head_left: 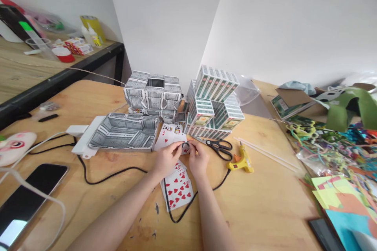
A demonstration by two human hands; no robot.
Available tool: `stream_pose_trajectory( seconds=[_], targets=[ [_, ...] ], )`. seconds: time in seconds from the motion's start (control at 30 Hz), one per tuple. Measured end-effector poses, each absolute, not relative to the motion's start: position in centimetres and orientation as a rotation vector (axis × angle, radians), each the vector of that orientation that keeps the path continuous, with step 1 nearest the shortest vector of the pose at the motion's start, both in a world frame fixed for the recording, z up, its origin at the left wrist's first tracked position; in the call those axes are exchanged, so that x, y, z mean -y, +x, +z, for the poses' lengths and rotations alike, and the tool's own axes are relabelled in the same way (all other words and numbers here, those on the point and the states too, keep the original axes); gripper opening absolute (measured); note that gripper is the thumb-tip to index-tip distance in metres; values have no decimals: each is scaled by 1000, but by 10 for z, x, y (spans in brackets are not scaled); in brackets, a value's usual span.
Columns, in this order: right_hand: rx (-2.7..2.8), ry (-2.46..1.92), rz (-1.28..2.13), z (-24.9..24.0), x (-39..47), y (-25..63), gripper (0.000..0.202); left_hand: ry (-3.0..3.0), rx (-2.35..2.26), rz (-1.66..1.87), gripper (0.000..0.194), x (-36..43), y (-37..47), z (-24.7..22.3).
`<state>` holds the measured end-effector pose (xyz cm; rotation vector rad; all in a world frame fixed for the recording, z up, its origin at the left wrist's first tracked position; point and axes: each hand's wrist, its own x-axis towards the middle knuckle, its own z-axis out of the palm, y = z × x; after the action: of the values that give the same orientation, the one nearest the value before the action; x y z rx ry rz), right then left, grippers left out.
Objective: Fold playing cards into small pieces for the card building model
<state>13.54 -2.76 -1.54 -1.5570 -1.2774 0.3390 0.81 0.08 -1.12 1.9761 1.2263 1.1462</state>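
My left hand (165, 159) and my right hand (199, 158) meet above the middle of the table, fingertips pinched together. Between them is a small playing card (185, 150), its face showing a bit of red and its upper edge dark, seemingly bent. Just behind lie loose playing cards (163, 139), among them a four of hearts. More heart cards (178, 191) are spread under and in front of my wrists. A tray made of playing cards (123, 133) stands to the left, and a box-like card structure (153, 96) rises behind it.
Stacked card boxes (213, 102) stand behind my right hand. Black scissors (219, 147) and a yellow glue gun (242, 160) with glue sticks (268, 153) lie right; its black cable (176, 221) loops past the cards. A white power strip (85, 149) and phone (32, 196) are left.
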Motion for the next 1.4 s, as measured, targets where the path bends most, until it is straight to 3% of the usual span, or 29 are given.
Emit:
stream_pose_trajectory(
  seconds=[0.43, 0.6, 0.8, 1.1, 1.4],
  targets=[
    [1222, -1577, 290, -11, 29, 133, 23, 2003, -1234, 1122, 30, 1, 8, -8],
    [1173, -1581, 298, -10, 29, 134, 23, 1945, -1068, 1129, 43, 2, 6, -2],
    [1117, -1564, 324, -9, 29, 136, 23, 1935, -1023, 1055, 33, 0, 6, 0],
    [1247, -1450, 499, -12, 26, 129, 20, 1835, -1266, 1224, 16, -5, 4, -6],
    [1401, -1549, 198, -5, 27, 129, 24, 1748, -1260, 1271, 16, -6, 4, -6]
  ],
)
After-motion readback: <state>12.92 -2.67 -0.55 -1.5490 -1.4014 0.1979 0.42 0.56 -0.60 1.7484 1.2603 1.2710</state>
